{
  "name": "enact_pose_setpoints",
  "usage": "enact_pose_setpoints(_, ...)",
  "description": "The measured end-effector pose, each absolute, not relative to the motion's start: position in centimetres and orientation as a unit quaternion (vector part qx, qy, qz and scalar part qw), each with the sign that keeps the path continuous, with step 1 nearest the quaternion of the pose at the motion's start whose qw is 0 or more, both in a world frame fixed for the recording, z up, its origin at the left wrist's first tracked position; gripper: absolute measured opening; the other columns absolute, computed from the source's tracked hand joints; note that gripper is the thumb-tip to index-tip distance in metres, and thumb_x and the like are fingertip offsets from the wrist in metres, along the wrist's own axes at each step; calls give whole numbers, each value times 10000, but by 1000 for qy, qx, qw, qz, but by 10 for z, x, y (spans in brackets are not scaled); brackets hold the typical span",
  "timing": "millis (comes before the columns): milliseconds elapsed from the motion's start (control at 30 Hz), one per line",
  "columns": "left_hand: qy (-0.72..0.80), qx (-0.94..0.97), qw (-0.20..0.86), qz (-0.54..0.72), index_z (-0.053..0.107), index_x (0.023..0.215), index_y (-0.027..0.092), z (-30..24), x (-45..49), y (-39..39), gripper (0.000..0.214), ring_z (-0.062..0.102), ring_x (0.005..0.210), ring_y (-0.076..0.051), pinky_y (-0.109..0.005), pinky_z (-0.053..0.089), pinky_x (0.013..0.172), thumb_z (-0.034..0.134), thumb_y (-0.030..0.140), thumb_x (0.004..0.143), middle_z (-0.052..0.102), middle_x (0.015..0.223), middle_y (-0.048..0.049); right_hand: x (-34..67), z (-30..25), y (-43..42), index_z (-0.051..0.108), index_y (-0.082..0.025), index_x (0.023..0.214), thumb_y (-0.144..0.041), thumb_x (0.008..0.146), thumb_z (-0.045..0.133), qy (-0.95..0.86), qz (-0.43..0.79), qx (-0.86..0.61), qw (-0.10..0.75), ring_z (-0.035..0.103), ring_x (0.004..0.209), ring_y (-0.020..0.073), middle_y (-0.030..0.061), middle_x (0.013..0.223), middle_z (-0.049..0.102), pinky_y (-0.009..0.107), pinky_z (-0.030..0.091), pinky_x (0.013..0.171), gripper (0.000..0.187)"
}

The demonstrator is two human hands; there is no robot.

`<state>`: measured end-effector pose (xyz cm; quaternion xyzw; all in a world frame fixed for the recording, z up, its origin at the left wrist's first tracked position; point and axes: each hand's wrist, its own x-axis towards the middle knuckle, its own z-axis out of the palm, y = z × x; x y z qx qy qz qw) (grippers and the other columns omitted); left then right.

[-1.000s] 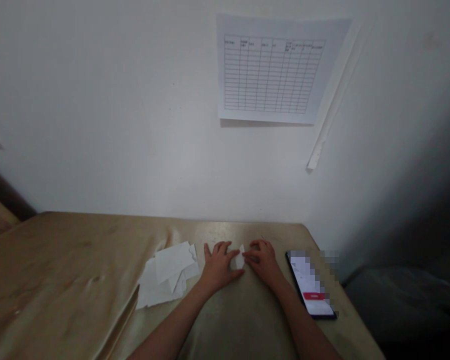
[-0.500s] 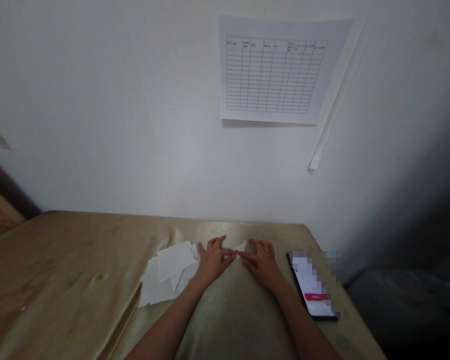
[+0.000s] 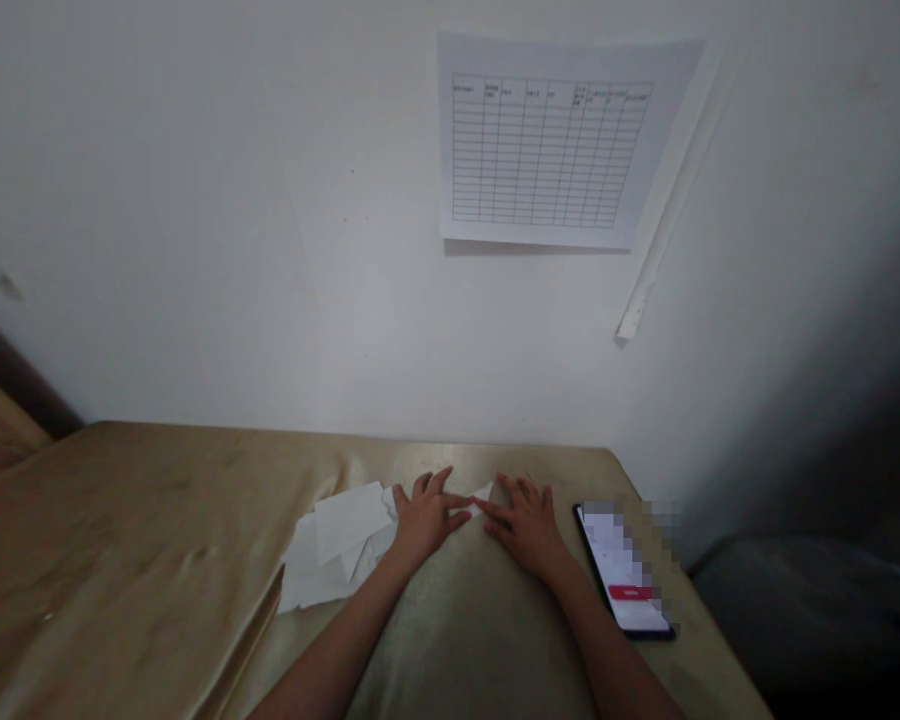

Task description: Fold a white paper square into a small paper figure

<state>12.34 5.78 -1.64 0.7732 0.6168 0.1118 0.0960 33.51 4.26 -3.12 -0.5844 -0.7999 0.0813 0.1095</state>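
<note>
**Two hands pressed on a small paper slip**

A small white paper slip (image 3: 482,493), thin and pointed at one corner, lay on the table (image 3: 157,520) between the hands. The left hand (image 3: 422,516) and right hand (image 3: 526,522) rested palms down with fingers spread, their fingertips meeting on the slip, neither hand closed round it. A loose pile of white paper pieces (image 3: 334,548) lay just beside the left hand, and a phone (image 3: 624,572) with a lit screen lay near the right. The table wore a glossy, wrinkled tan cover. A gridded sheet (image 3: 547,140) hung on the pale wall.
</note>
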Motion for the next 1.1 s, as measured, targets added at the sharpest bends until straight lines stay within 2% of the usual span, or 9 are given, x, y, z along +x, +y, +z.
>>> enact_pose_setpoints(533, 614, 773, 100, 124, 668, 1126, 564, -16, 123, 60, 284, 295, 1437, -378, -779, 110, 1065, 660, 512, 847, 396, 1567, 43, 335, -33, 50, 394, -558, 1398, -610, 948, 441, -779, 83, -614, 96, 182, 1483, 370, 0, 1621, 257, 730, 20, 1105, 455)
enact_pose_setpoints(767, 612, 774, 107, 125, 661, 1149, 554, -18, 122, 60, 303, 275, 1446, -382, -775, 93, 1070, 660, 504, 850, 372, 1582, 34, 335, -32, 53, 384, -579, 1392, -629, 952, 411, -776, 80, -618, 97, 197, 1479, 370, -7, 1624, 250, 729, 35, 1105, 443)
enact_pose_setpoints(967, 616, 770, 102, 128, 666, 1142, 553, -20, 122, 60, 290, 292, 1440, -375, -778, 94, 1070, 655, 511, 856, 400, 1565, 24, 339, -33, 54, 369, -574, 1402, -659, 947, 382, -792, 72, -602, 70, 168, 1489, 348, -33, 1631, 225, 713, 2, 1122, 463)
enact_pose_setpoints(1100, 612, 773, 100, 135, 664, 1145, 554, -22, 122, 59, 289, 290, 1440, -382, -789, 82, 1065, 651, 512, 859, 410, 1558, 20, 341, -35, 52, 327, -559, 1430, -639, 947, 409, -787, 55, -608, 86, 180, 1485, 341, -26, 1641, 190, 701, 23, 1133, 496)
